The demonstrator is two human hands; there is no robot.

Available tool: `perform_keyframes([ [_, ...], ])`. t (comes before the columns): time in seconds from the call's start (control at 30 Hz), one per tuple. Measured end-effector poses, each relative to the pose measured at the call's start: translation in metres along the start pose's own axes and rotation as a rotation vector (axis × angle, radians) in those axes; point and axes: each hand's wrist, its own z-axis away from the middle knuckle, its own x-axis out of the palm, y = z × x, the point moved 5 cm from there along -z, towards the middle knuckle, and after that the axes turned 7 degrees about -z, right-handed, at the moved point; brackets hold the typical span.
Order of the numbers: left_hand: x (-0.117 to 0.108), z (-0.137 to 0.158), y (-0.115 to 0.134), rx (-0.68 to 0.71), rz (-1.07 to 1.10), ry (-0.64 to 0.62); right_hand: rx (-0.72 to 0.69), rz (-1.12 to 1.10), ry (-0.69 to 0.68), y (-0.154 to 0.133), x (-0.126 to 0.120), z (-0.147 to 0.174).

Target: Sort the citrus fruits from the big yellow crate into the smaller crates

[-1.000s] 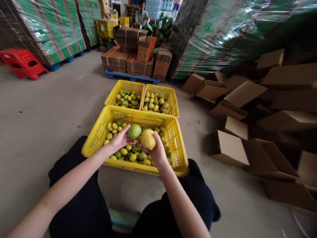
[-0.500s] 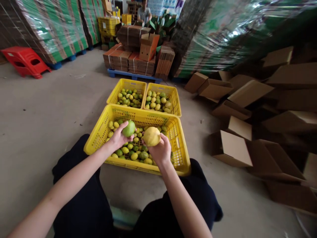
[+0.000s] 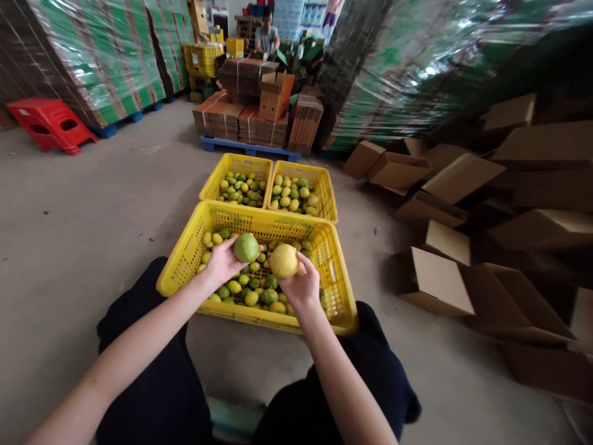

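My left hand (image 3: 225, 262) holds a green lemon (image 3: 246, 248), its fingers cupped beneath and behind the fruit. Just to its right, my right hand (image 3: 303, 283) grips a yellow lemon (image 3: 284, 261) between thumb and fingers. Both fruits are held up over the near yellow crate (image 3: 340, 272), a small gap apart. Loose lemons (image 3: 251, 298), green and yellow mixed, cover the bottom of that crate, partly hidden by my hands. The crate stands on the floor between my knees.
Two yellow crates (image 3: 334, 196) of lemons adjoin the near one. Behind them, flattened cartons (image 3: 222, 117) lie on a blue pallet (image 3: 252, 150). Open cardboard boxes (image 3: 440, 275) are heaped at right. A red stool (image 3: 53, 125) stands left, by wrapped stacks (image 3: 106, 55). A person (image 3: 267, 37) is at the back.
The green lemon has moved slightly right and down, and has turned in my left hand. The yellow lemon stays in my right hand, slightly turned. The view has tilted up a little.
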Motion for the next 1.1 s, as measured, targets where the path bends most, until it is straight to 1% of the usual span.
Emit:
perform_keyframes([
  [0.07,-0.001,0.0,-0.003,-0.022,0.039,0.022,0.039,-0.001,-0.038,0.003,0.0,0.0],
  [0.13,-0.001,0.0,-0.005,-0.012,0.071,0.043,0.067,-0.012,-0.022,0.006,-0.002,0.0],
  [0.27,-0.006,0.003,-0.002,0.026,0.071,0.152,0.087,-0.04,0.102,0.013,-0.008,-0.001],
  [0.37,-0.01,0.003,-0.001,0.01,0.077,0.172,0.173,-0.029,0.179,0.021,-0.008,0.0],
  [0.43,-0.011,0.001,-0.003,-0.03,0.065,0.157,0.255,-0.02,0.191,0.026,-0.005,0.002],
  [0.5,-0.011,-0.001,-0.008,-0.102,0.047,0.144,0.31,-0.025,0.174,0.028,-0.001,0.005],
  [0.57,-0.011,-0.002,-0.014,-0.166,0.043,0.146,0.299,-0.038,0.169,0.026,0.001,0.008],
  [0.67,-0.012,-0.004,-0.021,-0.222,0.047,0.174,0.273,-0.06,0.179,0.021,0.001,0.011],
  [0.8,-0.015,-0.007,-0.026,-0.316,0.065,0.192,0.362,-0.086,0.165,0.023,0.002,0.01],
  [0.9,-0.016,-0.007,-0.026,-0.368,0.038,0.163,0.366,-0.071,0.164,0.024,0.0,0.009],
  [1.0,-0.014,-0.006,-0.023,-0.329,-0.024,0.14,0.336,-0.049,0.141,0.025,0.0,0.007],
  [1.03,-0.012,-0.006,-0.022,-0.29,-0.04,0.121,0.318,-0.041,0.125,0.024,0.0,0.006],
  [1.1,-0.008,-0.006,-0.019,-0.159,-0.066,0.059,0.258,-0.019,0.09,0.021,0.001,0.005],
])
